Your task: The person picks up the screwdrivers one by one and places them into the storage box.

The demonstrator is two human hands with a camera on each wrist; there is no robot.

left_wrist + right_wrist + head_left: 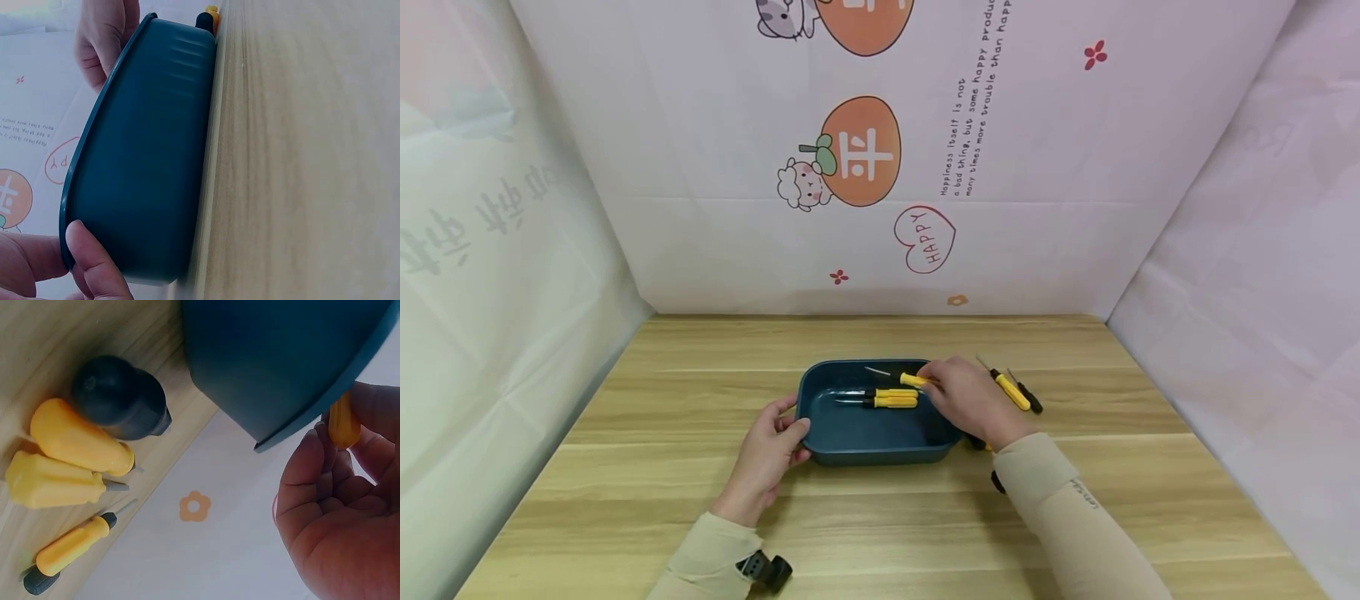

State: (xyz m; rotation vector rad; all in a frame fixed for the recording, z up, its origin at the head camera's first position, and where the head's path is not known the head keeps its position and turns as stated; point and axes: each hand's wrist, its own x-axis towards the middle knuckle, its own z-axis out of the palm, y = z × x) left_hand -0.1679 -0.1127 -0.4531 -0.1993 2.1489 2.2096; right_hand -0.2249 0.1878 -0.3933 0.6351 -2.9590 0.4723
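Note:
A dark blue rectangular bin (pixel 880 456) stands on the wooden table. My left hand (pixel 767 450) grips its left rim, thumb on one side and fingers on the other, as the left wrist view shows closely. Over the bin's right back part, my right hand (pixel 967 396) pinches a yellow-handled screwdriver (pixel 913 379), its shaft pointing left. In the right wrist view the yellow handle end (pixel 344 422) sits between thumb and fingers. Two more yellow-handled screwdrivers (pixel 895 402) lie side by side on the bin floor.
Right of the bin lie a yellow-and-black screwdriver (pixel 1013 392) and a black-handled one (pixel 1032 398). Close by, the right wrist view shows a black handle (pixel 119 397), an orange handle (pixel 81 437) and a pale yellow handle (pixel 53 479). A printed white sheet (pixel 722 250) backs the table.

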